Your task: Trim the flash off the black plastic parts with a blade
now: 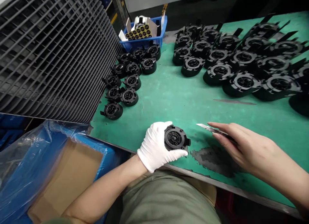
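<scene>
My left hand (156, 147), in a white glove, is closed around a round black plastic part (174, 138) near the table's front edge. The part's ribbed face with a central hub points up, and a small tab sticks out on its right side. To the right, my bare right hand (238, 143) grips a craft knife (208, 128) between thumb and fingers. Its pale blade points left toward the black part, with a gap between them. The rear of the knife is hidden inside my right hand.
Several similar black parts (129, 96) stand at the left of the green table (169, 98); larger black housings (243, 82) fill the right. A blue bin (142, 43) sits behind. Left are a grey slatted rack (53, 53) and a plastic-lined blue crate (103, 150) with cardboard (70, 175).
</scene>
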Demonstrator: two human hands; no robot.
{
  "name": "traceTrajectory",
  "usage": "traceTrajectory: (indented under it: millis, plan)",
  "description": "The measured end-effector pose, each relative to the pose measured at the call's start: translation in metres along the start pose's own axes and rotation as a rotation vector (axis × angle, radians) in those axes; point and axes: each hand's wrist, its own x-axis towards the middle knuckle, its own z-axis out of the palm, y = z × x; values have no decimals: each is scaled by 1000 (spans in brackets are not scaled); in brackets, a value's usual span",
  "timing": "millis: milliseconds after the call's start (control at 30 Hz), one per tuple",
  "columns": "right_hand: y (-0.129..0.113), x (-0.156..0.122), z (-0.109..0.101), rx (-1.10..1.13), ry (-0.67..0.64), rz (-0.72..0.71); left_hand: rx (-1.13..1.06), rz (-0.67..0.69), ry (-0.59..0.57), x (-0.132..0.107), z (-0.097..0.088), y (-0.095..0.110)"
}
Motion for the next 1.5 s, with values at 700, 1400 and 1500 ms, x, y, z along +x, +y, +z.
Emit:
traceTrajectory:
  millis: [700,1400,1500]
  plan:
    - [-5,-15,-8,-83,-213,-221,-169,425,-344,68,10,-26]
    - [59,79,-22,19,-495,-640,-215,433,-373,71,9,-29]
    - [61,84,-22,54,-431,-723,-213,428,-376,71,9,-29]
